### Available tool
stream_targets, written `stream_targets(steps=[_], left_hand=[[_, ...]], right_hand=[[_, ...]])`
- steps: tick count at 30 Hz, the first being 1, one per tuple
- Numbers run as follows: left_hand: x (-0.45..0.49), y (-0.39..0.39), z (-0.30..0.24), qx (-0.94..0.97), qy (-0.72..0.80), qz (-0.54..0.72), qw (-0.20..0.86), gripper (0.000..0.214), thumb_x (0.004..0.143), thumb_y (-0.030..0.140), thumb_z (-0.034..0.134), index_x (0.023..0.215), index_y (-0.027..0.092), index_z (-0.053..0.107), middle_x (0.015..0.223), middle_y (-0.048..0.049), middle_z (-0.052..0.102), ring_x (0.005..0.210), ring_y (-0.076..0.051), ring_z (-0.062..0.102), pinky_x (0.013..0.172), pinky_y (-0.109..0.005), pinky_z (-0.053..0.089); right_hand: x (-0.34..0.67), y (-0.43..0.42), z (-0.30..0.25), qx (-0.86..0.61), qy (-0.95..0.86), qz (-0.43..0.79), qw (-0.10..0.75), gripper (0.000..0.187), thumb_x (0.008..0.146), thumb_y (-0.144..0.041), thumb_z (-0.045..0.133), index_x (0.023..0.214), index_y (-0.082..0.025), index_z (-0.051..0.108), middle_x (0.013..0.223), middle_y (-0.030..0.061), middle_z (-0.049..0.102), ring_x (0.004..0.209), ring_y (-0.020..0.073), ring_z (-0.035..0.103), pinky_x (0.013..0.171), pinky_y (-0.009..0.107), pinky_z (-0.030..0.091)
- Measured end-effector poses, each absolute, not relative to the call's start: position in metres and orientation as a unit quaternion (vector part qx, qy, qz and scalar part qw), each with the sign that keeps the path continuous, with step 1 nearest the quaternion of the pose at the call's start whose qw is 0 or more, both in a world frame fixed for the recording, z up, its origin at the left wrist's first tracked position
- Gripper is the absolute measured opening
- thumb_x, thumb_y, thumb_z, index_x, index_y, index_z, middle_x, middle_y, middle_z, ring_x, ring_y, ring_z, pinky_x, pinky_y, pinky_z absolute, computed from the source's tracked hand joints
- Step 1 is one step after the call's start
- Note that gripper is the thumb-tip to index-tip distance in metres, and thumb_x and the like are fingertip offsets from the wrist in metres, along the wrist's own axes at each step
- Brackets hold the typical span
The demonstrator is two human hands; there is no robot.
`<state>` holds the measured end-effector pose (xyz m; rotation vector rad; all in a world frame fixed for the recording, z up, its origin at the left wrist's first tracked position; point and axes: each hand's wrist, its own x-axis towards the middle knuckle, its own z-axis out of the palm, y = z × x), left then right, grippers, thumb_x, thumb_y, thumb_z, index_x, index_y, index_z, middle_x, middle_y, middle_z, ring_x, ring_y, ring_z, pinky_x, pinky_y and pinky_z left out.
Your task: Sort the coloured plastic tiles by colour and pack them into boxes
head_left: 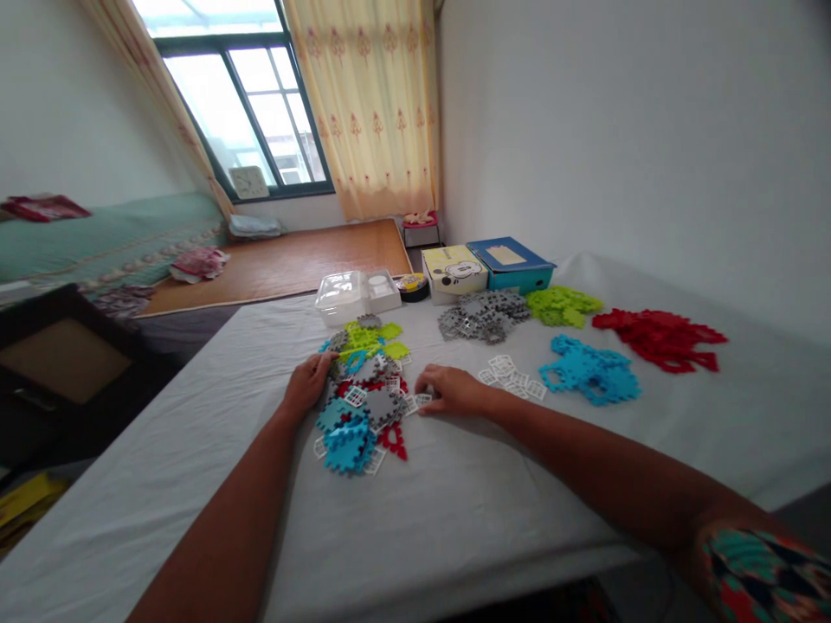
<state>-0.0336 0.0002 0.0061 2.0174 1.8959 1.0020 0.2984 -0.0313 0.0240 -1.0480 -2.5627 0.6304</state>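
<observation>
A mixed pile of flat notched plastic building pieces (383, 405) in grey, blue, teal, lime, red and white lies on the cloth before me. My left hand (310, 382) rests against the pile's left edge, fingers extended onto the pieces and nothing visibly gripped. At the right edge, my right hand (453, 391) has its thumb and fingers curled on a small white lattice piece (423, 400). Blue gear-edged pieces (349, 446) and a red triangular piece (393, 441) lie at the pile's near end; lime pieces (363, 337) top its far end.
Sorted heaps spread to the right: grey pieces (486, 313), lime pieces (563, 305), red pieces (659, 337), blue pieces (590, 370) and white lattice pieces (512, 378). Behind stand a clear plastic container (341, 298), a tape roll (413, 287), a yellow box (454, 275) and a blue box (512, 266).
</observation>
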Motion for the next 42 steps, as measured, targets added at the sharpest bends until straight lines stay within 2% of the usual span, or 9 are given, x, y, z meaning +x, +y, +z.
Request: stream_targets(steps=[5,8,14,17,21,27,31,36,42], left_hand=[[-0.033,-0.001,0.007,0.681,0.64,0.341,0.101,0.058,0.086,0.057,0.031,0.103,0.018,0.07,0.112,-0.0073,0.07,0.109,-0.024,0.062,0.097,-0.034,0.045],[-0.031,-0.002,0.009,0.681,0.641,0.339,0.101,0.058,0.086,0.057,0.031,0.102,0.018,0.071,0.112,-0.0079,0.07,0.108,-0.024,0.062,0.096,-0.035,0.045],[-0.029,-0.003,0.011,0.682,0.644,0.33,0.102,0.058,0.088,0.055,0.029,0.104,0.019,0.071,0.114,-0.0069,0.07,0.107,-0.023,0.061,0.096,-0.035,0.044],[-0.029,-0.003,0.011,0.685,0.642,0.327,0.102,0.058,0.088,0.055,0.029,0.104,0.018,0.07,0.114,-0.0071,0.07,0.107,-0.023,0.061,0.097,-0.035,0.044],[-0.031,-0.002,0.009,0.683,0.639,0.338,0.101,0.06,0.087,0.057,0.029,0.104,0.017,0.07,0.111,-0.0079,0.071,0.107,-0.024,0.062,0.096,-0.035,0.045],[-0.033,0.0,0.007,0.687,0.633,0.343,0.102,0.058,0.087,0.057,0.031,0.101,0.018,0.071,0.112,-0.0072,0.071,0.109,-0.024,0.062,0.097,-0.035,0.044],[-0.034,0.001,0.008,0.683,0.638,0.34,0.102,0.058,0.086,0.059,0.031,0.099,0.019,0.072,0.113,-0.0076,0.07,0.109,-0.025,0.061,0.098,-0.037,0.044],[-0.035,0.0,0.008,0.684,0.637,0.338,0.106,0.058,0.085,0.06,0.032,0.102,0.019,0.071,0.113,-0.0071,0.07,0.108,-0.025,0.062,0.096,-0.036,0.046],[-0.037,0.002,0.006,0.683,0.638,0.339,0.104,0.057,0.084,0.06,0.034,0.103,0.021,0.07,0.113,-0.0067,0.07,0.107,-0.025,0.062,0.096,-0.037,0.046]], right_hand=[[0.339,-0.002,0.043,-0.384,-0.868,0.266,0.166,0.016,0.079,-0.028,0.067,0.091,-0.016,0.068,0.073,0.0,0.066,0.064,0.0111,0.056,0.058,0.021,0.036],[0.372,0.02,0.054,-0.426,-0.85,0.255,0.178,0.023,0.085,-0.036,0.061,0.081,-0.015,0.069,0.067,0.0011,0.065,0.06,0.0116,0.055,0.057,0.022,0.036],[0.351,0.011,0.036,-0.377,-0.877,0.167,0.247,0.018,0.085,-0.031,0.062,0.094,-0.018,0.072,0.091,0.0063,0.069,0.077,0.0146,0.059,0.073,0.026,0.043],[0.314,-0.016,0.021,-0.282,-0.916,0.17,0.229,0.025,0.087,-0.037,0.061,0.102,-0.02,0.071,0.099,0.0079,0.067,0.09,0.0174,0.059,0.08,0.028,0.045],[0.286,-0.038,0.014,-0.291,-0.934,0.094,0.185,0.033,0.081,-0.045,0.067,0.101,-0.019,0.07,0.102,0.0108,0.066,0.098,0.0233,0.056,0.082,0.033,0.044],[0.313,-0.02,0.027,-0.356,-0.888,0.228,0.179,0.016,0.076,-0.026,0.07,0.089,-0.016,0.068,0.081,0.0026,0.066,0.071,0.0133,0.057,0.063,0.023,0.039],[0.366,0.01,0.053,-0.366,-0.873,0.291,0.135,0.018,0.077,-0.029,0.067,0.086,-0.014,0.069,0.074,0.0017,0.066,0.066,0.0125,0.056,0.06,0.022,0.039],[0.439,0.01,0.07,-0.429,-0.853,0.275,0.108,0.041,0.07,-0.031,0.071,0.109,-0.017,0.066,0.104,0.0073,0.067,0.079,0.0168,0.063,0.068,0.025,0.046],[0.466,-0.031,0.041,-0.483,-0.856,0.166,0.08,0.053,0.068,-0.022,0.073,0.12,-0.019,0.062,0.118,0.0117,0.061,0.104,0.0244,0.06,0.089,0.032,0.045]])
